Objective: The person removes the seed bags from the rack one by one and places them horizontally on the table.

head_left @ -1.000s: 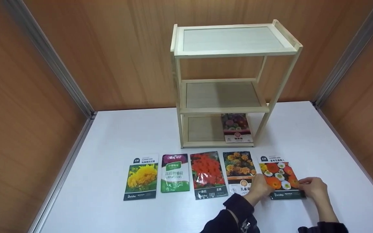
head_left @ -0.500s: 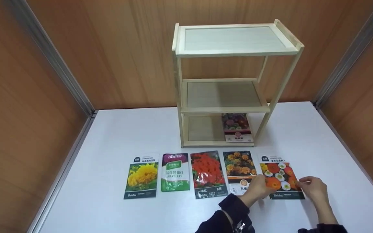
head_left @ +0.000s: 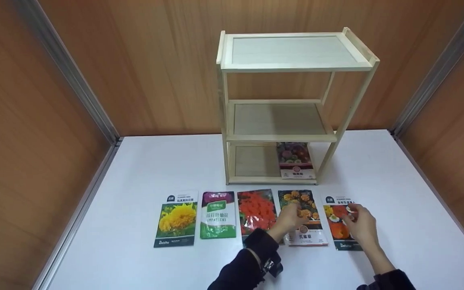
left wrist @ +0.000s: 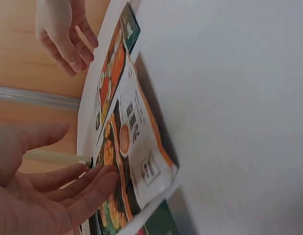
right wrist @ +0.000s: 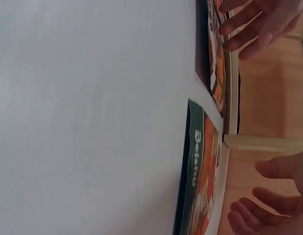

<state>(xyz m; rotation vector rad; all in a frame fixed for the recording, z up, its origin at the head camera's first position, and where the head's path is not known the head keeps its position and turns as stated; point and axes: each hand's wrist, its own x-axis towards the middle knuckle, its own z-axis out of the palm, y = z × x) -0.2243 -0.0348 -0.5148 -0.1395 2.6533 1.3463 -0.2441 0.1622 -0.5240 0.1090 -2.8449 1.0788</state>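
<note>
My left hand [head_left: 289,219] is over the seed packet with orange marigolds [head_left: 306,238], fourth from the left in the row. In the left wrist view its fingers are relaxed and spread, fingertips right at the marigold packet's face [left wrist: 134,132], and they pinch nothing. My right hand [head_left: 364,228] hovers over the seed packet with orange, red and white flowers [head_left: 338,231] at the right end, hiding its right part. Seen from the right wrist, that hand [right wrist: 273,196] has thumb and fingers apart with nothing between them, beside the Beishu packet [right wrist: 198,161].
A three-tier wooden shelf [head_left: 284,137] stands behind the row, with a dahlia-like flower packet [head_left: 296,161] on its bottom tier. Further left lie a red-flower packet [head_left: 256,207], a green-and-white packet [head_left: 218,219] and a yellow-flower packet [head_left: 177,221]. Wooden walls [head_left: 155,72] enclose the white table [head_left: 119,225].
Both hands have let go of the right-end packet's edges. The left hand has moved left over the marigold packet; the right has shifted left and slightly up, over the right-end packet.
</note>
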